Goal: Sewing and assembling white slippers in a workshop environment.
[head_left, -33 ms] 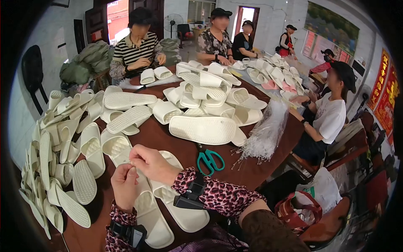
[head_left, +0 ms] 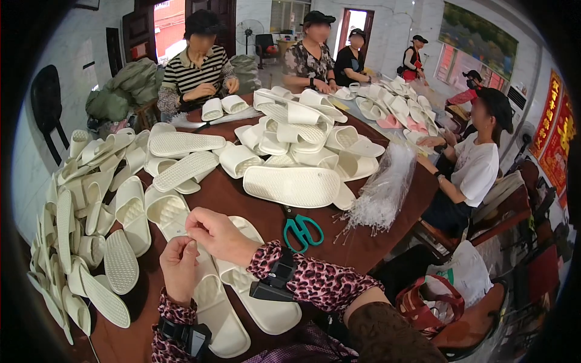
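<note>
My left hand (head_left: 180, 269) and my right hand (head_left: 219, 236) meet fingertip to fingertip above a pair of cream slide slippers, both pinched closed. Whatever sits between the fingers is too small to make out. Of that pair, the left slipper (head_left: 221, 317) lies partly beneath my hands, and the right slipper (head_left: 269, 308) lies beside it under my right wrist. Beyond them, two more slippers (head_left: 132, 212) rest sole down. Teal-handled scissors (head_left: 302, 233) lie right of my right hand, their blades partly hidden under a slipper.
Slippers are heaped at the table's middle (head_left: 293, 184) and left side (head_left: 63, 233). A bundle of clear plastic strands (head_left: 384, 187) lies at the right edge. Several people sit or stand around the brown table (head_left: 357, 248). A red bag (head_left: 430, 302) stands at the lower right.
</note>
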The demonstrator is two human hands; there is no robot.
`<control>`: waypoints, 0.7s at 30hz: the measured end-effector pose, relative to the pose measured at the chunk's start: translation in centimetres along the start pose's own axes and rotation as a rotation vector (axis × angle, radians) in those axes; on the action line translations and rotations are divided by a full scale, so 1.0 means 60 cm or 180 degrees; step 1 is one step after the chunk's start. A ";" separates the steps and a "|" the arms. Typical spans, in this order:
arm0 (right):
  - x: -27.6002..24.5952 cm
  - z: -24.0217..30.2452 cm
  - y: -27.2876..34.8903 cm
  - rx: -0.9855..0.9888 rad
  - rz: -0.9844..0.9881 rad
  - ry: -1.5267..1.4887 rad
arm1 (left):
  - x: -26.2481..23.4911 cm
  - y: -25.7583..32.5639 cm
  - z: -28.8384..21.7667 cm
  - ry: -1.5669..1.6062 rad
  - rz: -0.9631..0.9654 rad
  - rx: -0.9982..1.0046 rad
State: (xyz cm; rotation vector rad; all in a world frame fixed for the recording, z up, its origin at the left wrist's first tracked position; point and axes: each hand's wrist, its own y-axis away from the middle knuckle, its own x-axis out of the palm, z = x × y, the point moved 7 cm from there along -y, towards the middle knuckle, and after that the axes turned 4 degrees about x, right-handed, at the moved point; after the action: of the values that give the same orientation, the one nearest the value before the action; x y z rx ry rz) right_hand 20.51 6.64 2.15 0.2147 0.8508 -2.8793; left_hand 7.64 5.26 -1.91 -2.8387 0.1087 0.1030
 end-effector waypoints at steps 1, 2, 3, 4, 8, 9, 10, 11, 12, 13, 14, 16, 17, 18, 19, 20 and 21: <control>0.000 -0.001 0.001 0.0010 0.0001 -0.0007 | 0.000 0.002 0.002 -0.0030 0.0017 -0.0001; -0.002 0.000 0.001 -0.0037 -0.0043 -0.0075 | 0.001 0.003 0.004 -0.0057 0.0036 -0.0003; -0.004 0.000 0.000 -0.0083 -0.0080 -0.0149 | 0.000 0.004 0.007 -0.0062 0.0030 -0.0021; -0.002 -0.003 -0.001 -0.0066 -0.0064 -0.0170 | -0.005 0.004 0.009 -0.0020 -0.0023 -0.0031; -0.003 -0.009 -0.005 -0.0169 -0.0238 -0.0081 | -0.022 0.006 -0.001 0.0056 -0.0176 0.0095; -0.009 -0.017 -0.007 -0.0176 -0.0276 -0.0029 | -0.021 0.003 -0.003 -0.0047 -0.0231 0.0146; -0.015 -0.035 -0.006 0.0227 -0.0155 -0.0175 | -0.009 0.001 -0.008 0.0136 -0.0180 0.0061; -0.013 -0.032 -0.006 0.0234 -0.0103 -0.0182 | -0.012 0.003 -0.002 0.0475 -0.0233 -0.0075; -0.009 -0.029 -0.005 0.0507 0.0081 -0.0201 | -0.017 0.003 -0.001 0.0420 -0.0263 -0.0093; -0.008 -0.039 -0.002 0.0622 0.0146 -0.0301 | -0.018 0.002 0.005 0.0692 -0.0215 -0.0084; 0.000 -0.034 0.000 0.0745 0.0253 -0.0373 | -0.021 0.004 0.006 0.0966 -0.0246 -0.0150; 0.001 -0.030 0.002 0.0776 0.0294 -0.0418 | -0.017 0.005 0.004 0.1194 -0.0212 -0.0265; 0.003 -0.023 0.003 0.0883 0.0266 -0.0395 | -0.020 0.007 0.005 0.1284 -0.0214 -0.0311; 0.008 -0.022 0.004 0.0886 0.0329 -0.0426 | -0.026 0.009 0.006 0.1267 -0.0283 -0.0316; 0.012 -0.023 0.004 0.0913 0.0383 -0.0420 | -0.028 0.011 0.006 0.1295 -0.0261 -0.0310; 0.011 -0.024 0.006 0.0948 0.0405 -0.0391 | -0.026 0.011 0.008 0.1340 -0.0203 -0.0309; 0.011 -0.024 0.007 0.0956 0.0422 -0.0395 | -0.027 0.011 0.009 0.1341 -0.0222 -0.0317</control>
State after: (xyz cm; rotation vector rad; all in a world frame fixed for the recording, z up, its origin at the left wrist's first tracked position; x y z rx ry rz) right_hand 20.05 7.00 0.62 0.1147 0.3661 -2.8461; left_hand 5.97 4.86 -2.51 -2.9140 0.0956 -0.5196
